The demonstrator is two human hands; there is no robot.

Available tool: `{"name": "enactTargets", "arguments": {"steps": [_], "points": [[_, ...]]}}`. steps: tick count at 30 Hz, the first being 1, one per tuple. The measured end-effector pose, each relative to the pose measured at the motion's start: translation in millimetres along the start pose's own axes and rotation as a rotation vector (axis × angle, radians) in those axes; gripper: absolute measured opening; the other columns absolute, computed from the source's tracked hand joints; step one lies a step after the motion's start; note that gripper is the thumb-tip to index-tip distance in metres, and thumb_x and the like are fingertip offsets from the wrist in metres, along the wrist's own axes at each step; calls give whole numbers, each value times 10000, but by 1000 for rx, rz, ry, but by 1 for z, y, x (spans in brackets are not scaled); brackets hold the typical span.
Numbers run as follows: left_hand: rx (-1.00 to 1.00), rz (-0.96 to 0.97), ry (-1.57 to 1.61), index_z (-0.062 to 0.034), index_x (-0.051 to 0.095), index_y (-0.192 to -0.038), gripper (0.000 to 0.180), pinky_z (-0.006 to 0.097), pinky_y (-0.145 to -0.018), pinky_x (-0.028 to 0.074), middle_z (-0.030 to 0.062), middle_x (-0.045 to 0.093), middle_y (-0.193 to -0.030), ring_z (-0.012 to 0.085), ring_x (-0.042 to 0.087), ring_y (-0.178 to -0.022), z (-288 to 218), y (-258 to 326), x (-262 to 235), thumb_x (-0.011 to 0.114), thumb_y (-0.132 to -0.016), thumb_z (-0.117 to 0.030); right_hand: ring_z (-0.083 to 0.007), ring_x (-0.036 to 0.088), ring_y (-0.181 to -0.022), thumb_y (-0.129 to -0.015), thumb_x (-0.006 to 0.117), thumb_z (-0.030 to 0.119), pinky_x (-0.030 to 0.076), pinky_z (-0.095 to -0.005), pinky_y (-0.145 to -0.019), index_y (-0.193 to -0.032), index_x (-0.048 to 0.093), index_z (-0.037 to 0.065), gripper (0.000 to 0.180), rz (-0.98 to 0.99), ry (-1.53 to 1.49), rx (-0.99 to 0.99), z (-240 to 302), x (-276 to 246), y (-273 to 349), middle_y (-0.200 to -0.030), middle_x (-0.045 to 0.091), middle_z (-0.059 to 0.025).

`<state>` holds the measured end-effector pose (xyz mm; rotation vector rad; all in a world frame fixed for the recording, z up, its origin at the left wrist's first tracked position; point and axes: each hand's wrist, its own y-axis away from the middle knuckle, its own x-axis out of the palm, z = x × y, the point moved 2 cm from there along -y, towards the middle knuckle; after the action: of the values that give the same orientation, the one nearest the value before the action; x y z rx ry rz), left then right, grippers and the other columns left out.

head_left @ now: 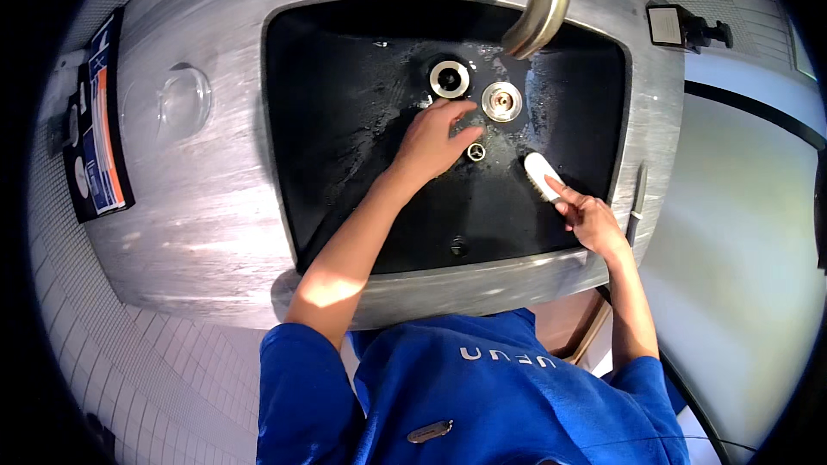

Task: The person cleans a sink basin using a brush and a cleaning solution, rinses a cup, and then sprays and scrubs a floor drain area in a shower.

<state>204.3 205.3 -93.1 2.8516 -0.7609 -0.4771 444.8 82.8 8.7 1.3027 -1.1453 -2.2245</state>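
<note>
One white, round-ended brush (540, 174) is gripped by the right hand (593, 222), right of centre; the left hand (431, 139) is held wide.

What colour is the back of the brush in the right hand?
The brush back is white, best seen in the head view.

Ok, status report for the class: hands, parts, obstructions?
Left hand empty, near small round metal fitting. Right hand gripping white oval brush. Nothing visibly blocking either.
</note>
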Motion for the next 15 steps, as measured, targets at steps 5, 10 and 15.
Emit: {"name": "enactTargets", "arguments": {"steps": [5,10,15], "points": [[-90,-69,-5,-32,624,-1136,338,288,-778,481,109,649,-926,178,618,-879,-25,70,-67,681,-826,-154,-368,634,-744,-931,508,422,499,-436,-667,-1030,675,199,296,313,0,-306,47,32,24,-805,640,-184],[-187,-172,126,1,620,-1123,311,259,-744,483,117,648,-915,155,618,-818,-30,126,-90,675,-830,-86,-356,627,-641,-906,541,282,517,-464,-601,-1154,636,259,266,192,321,-428,63,23,7,-705,622,-180],[-241,-202,88,3,619,-1123,303,260,-747,486,116,652,-919,154,619,-818,-30,149,-91,668,-837,-84,-354,634,-667,-914,551,322,505,-447,-620,-1139,646,280,247,409,226,-537,105,27,30,-757,641,-173]]}}
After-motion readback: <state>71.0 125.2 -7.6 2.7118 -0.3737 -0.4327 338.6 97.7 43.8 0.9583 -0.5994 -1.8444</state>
